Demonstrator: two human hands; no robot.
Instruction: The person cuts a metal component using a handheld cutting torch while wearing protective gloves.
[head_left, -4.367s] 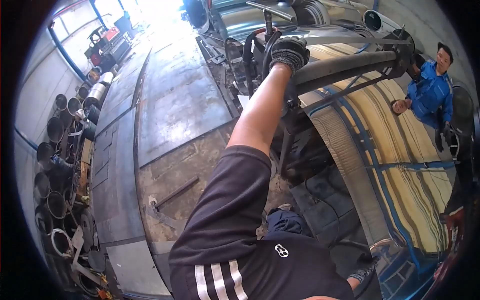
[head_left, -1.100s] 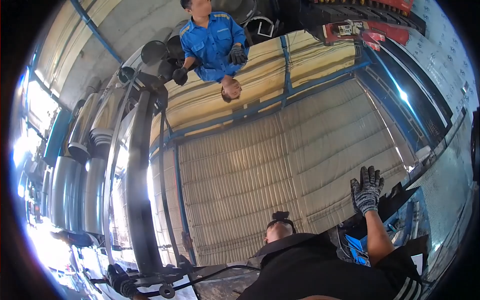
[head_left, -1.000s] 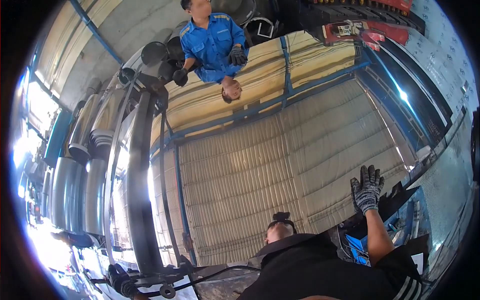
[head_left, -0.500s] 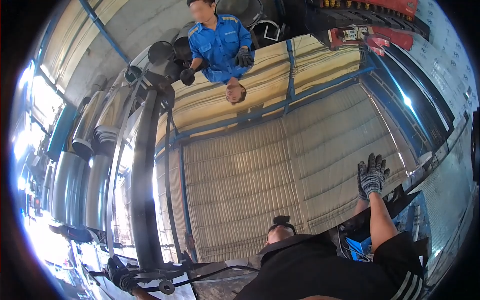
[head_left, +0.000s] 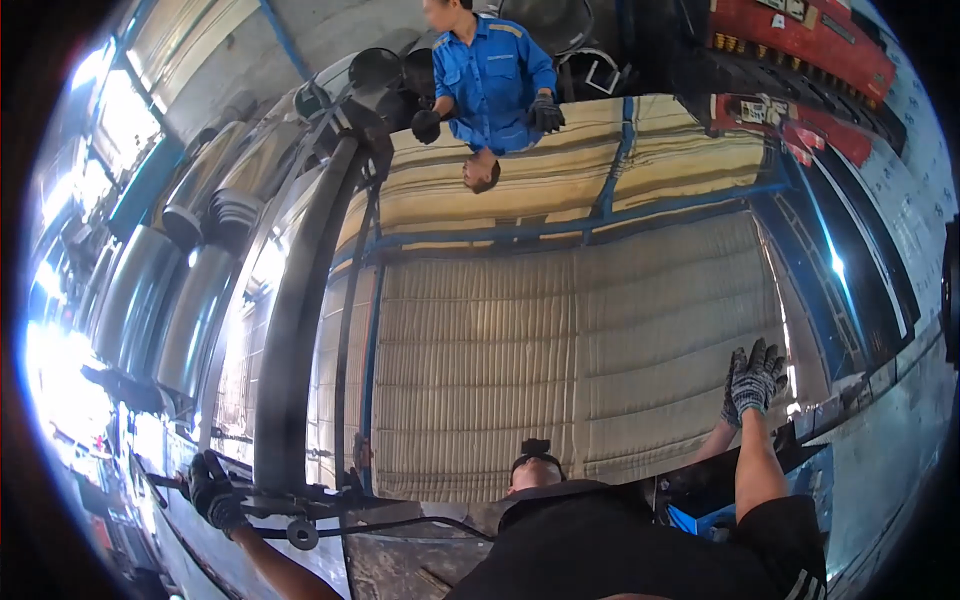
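A large mirror-bright metal sheet (head_left: 520, 350) lies before me, reflecting the roof, my own head and a co-worker. My right hand (head_left: 757, 378), in a grey-and-black knit glove, rests with extended fingers on its right side, its reflection alongside. At the lower left, my left hand (head_left: 214, 492) in a dark glove is wrapped around a dark metal handle (head_left: 165, 481) by the end of a long clamping beam (head_left: 300, 330). The beam runs along the left side of the sheet. A round metal piece (head_left: 302, 534) sits near the beam's end.
Across the sheet stands a co-worker (head_left: 495, 75) in a blue shirt and dark gloves. Shiny rolled metal cylinders (head_left: 137, 295) stand at the left. Red machinery (head_left: 810, 50) is at the far right. A black cable or rod (head_left: 420, 521) curves along the near edge.
The view has turned, so the sheet and co-worker sit differently in it. The co-worker's head has turned to the left. My left hand stays at the handle, my right on the sheet.
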